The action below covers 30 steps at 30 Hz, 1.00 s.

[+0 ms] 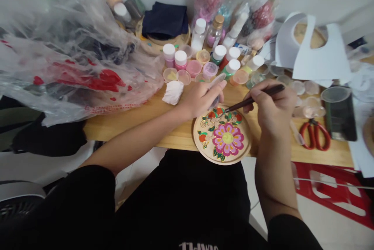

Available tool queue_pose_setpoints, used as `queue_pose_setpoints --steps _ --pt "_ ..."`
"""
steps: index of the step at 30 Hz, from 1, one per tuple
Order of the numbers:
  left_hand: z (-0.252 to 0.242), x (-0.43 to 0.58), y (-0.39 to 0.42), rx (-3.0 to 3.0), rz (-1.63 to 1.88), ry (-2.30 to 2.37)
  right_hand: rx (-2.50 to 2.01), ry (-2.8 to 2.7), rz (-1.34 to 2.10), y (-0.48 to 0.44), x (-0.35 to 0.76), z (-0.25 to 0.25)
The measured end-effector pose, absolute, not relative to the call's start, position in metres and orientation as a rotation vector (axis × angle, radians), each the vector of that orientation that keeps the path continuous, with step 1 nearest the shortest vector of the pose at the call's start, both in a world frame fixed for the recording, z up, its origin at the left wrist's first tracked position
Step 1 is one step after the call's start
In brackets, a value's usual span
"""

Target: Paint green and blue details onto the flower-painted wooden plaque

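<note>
My right hand (267,104) is closed around a dark-handled tool (241,104), whose thin tip points down at the upper part of a round wooden plate (209,152). My left hand (201,98) grips a small clear cup (215,90), tilted just above the plate's upper left edge. On the plate, a pink and purple flower (228,138) with a yellow centre sits among orange flowers and green leaves with gold outlines. The plate rests at the table's front edge and partly overhangs it. A crumpled white tissue (173,92) lies left of my left hand.
White-capped bottles (219,54) and small paint cups (193,68) crowd the table beyond my hands. A plastic bag (96,74) covers the left. Red-handled pliers (315,135) and a dark phone-like object (341,117) lie at the right, near white cut sheets (318,55).
</note>
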<state>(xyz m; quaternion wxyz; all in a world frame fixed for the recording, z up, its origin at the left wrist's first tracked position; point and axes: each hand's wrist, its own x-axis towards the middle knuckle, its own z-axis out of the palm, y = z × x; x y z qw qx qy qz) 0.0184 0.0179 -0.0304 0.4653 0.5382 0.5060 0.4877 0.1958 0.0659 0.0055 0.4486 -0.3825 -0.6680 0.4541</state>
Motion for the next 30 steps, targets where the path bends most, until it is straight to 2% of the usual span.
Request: queue_pose_setpoints --steps 9,14,22,30 --pt "-0.027 0.019 0.02 1.315 1.18 1.304 -0.994 -2.119 0.767 0.055 0.186 0.039" --pt "-0.025 0.019 0.02 1.285 1.145 1.328 -0.998 -2.236 0.772 0.046 0.188 0.039" --pt "-0.024 0.018 0.019 1.331 1.176 1.326 -1.002 -2.191 0.763 0.032 0.193 0.033" --pt "-0.029 0.019 0.02 1.345 1.207 1.307 -1.296 -1.931 0.799 0.016 0.194 0.02"
